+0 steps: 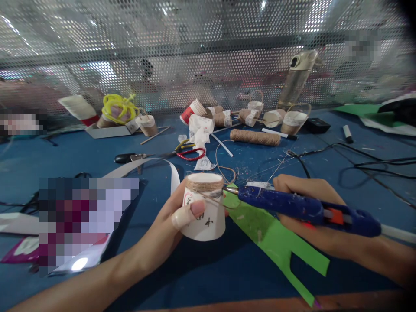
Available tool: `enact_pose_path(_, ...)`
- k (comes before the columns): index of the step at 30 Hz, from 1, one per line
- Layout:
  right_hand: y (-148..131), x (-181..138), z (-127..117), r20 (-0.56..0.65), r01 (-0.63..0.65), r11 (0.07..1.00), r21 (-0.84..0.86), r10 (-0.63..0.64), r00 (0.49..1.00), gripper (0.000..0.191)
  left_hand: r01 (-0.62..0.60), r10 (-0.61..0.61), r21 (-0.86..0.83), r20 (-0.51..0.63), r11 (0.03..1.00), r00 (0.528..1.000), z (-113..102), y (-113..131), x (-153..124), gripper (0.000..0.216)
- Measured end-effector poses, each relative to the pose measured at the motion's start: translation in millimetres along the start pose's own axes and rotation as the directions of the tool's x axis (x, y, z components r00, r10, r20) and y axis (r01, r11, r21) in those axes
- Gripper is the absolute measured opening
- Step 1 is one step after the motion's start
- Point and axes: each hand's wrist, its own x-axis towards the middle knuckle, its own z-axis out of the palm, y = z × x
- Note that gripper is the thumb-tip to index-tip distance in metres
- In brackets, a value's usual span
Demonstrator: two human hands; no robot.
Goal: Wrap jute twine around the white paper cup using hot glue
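Blue tabletop (201, 277), brown twine roll (255, 137), red-handled scissors (178, 151), green cut-out piece (271, 239), white stick (222, 144), black box (317, 125)

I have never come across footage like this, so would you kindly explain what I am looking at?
Of course. There is no machine here: one picture, taken by a camera worn on a person's head, looking forward and down at two bare hands. The left hand holds a white paper cup with brown twine wound around its upper part. The right hand holds a blue glue gun, its metal tip close to that twine. On the blue tabletop lie a bright green flat cut-out, a long brown twine spool and scissors with red and yellow handles. Behind stands a grey perforated screen.
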Motion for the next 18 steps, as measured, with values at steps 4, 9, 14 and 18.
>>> enact_pose_path(4, 0, 1, 2, -0.027, -0.048, 0.999, 0.018, 0.048, 0.998, 0.032, -0.007, 0.007, 0.004, -0.004, 1.000, 1.000, 1, 1, 1, 0.039)
enact_pose_path(9, -2, -2, 2, -0.056, -0.062, 0.998, 0.001, 0.061, 0.997, 0.029, -0.006, 0.010, 0.064, -0.067, 0.998, 0.998, 5, 2, -2, 0.037)
enact_pose_path(14, -9, -2, 11, -0.224, 0.017, 0.996, 0.086, 0.003, 0.975, 0.021, 0.001, 0.006, 0.121, -0.055, 0.993, 0.998, 6, -3, -1, 0.039)
enact_pose_path(18, -10, 2, 23, -0.232, 0.070, 0.973, 0.219, -0.018, 0.973, 0.020, 0.013, -0.010, 0.115, -0.021, 0.993, 1.000, 8, -6, 2, 0.036)
